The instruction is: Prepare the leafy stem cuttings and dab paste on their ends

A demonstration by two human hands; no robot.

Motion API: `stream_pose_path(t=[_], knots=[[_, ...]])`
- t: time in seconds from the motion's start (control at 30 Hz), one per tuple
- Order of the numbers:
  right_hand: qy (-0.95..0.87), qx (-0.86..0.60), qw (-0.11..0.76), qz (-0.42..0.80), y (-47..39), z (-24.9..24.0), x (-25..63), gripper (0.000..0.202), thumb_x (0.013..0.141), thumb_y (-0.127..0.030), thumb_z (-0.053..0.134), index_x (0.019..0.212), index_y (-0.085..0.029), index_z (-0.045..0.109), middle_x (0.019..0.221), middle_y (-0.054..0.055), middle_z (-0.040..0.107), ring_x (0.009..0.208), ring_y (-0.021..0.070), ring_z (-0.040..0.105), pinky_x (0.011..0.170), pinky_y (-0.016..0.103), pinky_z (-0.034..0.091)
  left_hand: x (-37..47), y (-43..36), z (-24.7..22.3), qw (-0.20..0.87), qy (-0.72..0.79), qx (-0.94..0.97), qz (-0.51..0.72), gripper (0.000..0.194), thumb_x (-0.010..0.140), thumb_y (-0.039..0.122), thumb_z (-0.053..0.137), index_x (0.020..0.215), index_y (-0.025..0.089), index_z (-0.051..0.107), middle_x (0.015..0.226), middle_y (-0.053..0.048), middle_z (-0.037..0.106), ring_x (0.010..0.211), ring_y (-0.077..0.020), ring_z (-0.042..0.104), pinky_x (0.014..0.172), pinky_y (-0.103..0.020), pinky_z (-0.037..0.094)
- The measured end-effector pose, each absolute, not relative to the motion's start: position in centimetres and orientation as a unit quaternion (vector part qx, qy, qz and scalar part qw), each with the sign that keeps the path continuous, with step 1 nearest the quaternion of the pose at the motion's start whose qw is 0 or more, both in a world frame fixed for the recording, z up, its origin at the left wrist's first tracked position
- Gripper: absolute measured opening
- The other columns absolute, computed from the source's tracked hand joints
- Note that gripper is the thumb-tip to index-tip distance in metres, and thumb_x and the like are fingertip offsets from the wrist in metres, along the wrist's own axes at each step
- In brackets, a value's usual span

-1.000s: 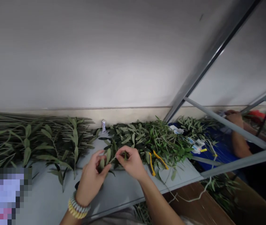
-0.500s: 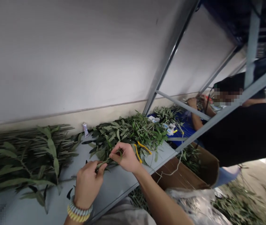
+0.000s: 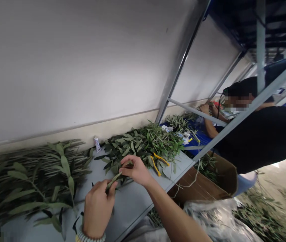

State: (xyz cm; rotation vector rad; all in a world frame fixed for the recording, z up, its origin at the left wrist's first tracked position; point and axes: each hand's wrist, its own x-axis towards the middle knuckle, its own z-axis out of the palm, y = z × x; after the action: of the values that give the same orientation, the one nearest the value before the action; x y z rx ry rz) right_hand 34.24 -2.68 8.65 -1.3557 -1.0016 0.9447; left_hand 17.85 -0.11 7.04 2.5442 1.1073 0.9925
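My left hand (image 3: 99,206) is closed with thumb and fingers around a narrow green leafy sprig (image 3: 114,180) above the grey table (image 3: 126,206). At the upper end of that sprig, my right hand (image 3: 136,170) pinches it between thumb and forefinger. Part of the sprig is hidden by my fingers. Just beyond my right hand lies a heap of green leafy sprigs (image 3: 130,144). A hand tool with yellow handles (image 3: 155,165) rests at its edge, its jaws hidden. Left of my left hand, long-stemmed leafy branches (image 3: 34,183) are laid in a bundle.
A small white tube (image 3: 97,144) stands by the wall. Grey metal shelf posts (image 3: 183,60) rise at the right. A co-worker in black (image 3: 261,141) bends over a blue surface. Below the table are a cardboard box (image 3: 223,174), clear plastic (image 3: 208,211) and more foliage (image 3: 264,218).
The view has shifted slightly, so the table things appear a little further right. Both hands keep hold of the sprig, and its leaf shows more plainly between them.
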Motion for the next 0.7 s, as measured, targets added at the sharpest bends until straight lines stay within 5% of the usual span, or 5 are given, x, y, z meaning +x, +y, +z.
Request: stream_pose_path(t=[0.37, 0.7], knots=[[-0.577, -0.584, 0.421, 0.386, -0.7, 8.5, 31.2, 0.014, 0.071, -0.023, 0.06, 0.059, -0.017, 0.059, 0.055, -0.003, 0.052, 0.056, 0.0109, 0.044, 0.056, 0.024, 0.033, 13.8, 0.4, 6.3, 0.142, 0.462, 0.823, 0.3, 0.014, 0.08, 0.017, 0.053, 0.068, 0.019, 0.06, 0.065, -0.003, 0.062, 0.062, -0.0196, 0.061, 0.057, -0.03, 0.044], [-0.515, -0.592, 0.439, 0.436, -1.2, 5.9, 26.5, 0.017, 0.068, -0.023, 0.057, 0.054, -0.017, 0.05, 0.049, -0.005, 0.039, 0.05, 0.0092, 0.034, 0.049, 0.023, 0.026, 11.4, -2.2, 4.6, 0.123, 0.514, 0.766, 0.364, 0.017, 0.075, 0.008, 0.047, 0.071, 0.018, 0.06, 0.066, -0.005, 0.062, 0.067, -0.0207, 0.06, 0.06, -0.031, 0.046]])
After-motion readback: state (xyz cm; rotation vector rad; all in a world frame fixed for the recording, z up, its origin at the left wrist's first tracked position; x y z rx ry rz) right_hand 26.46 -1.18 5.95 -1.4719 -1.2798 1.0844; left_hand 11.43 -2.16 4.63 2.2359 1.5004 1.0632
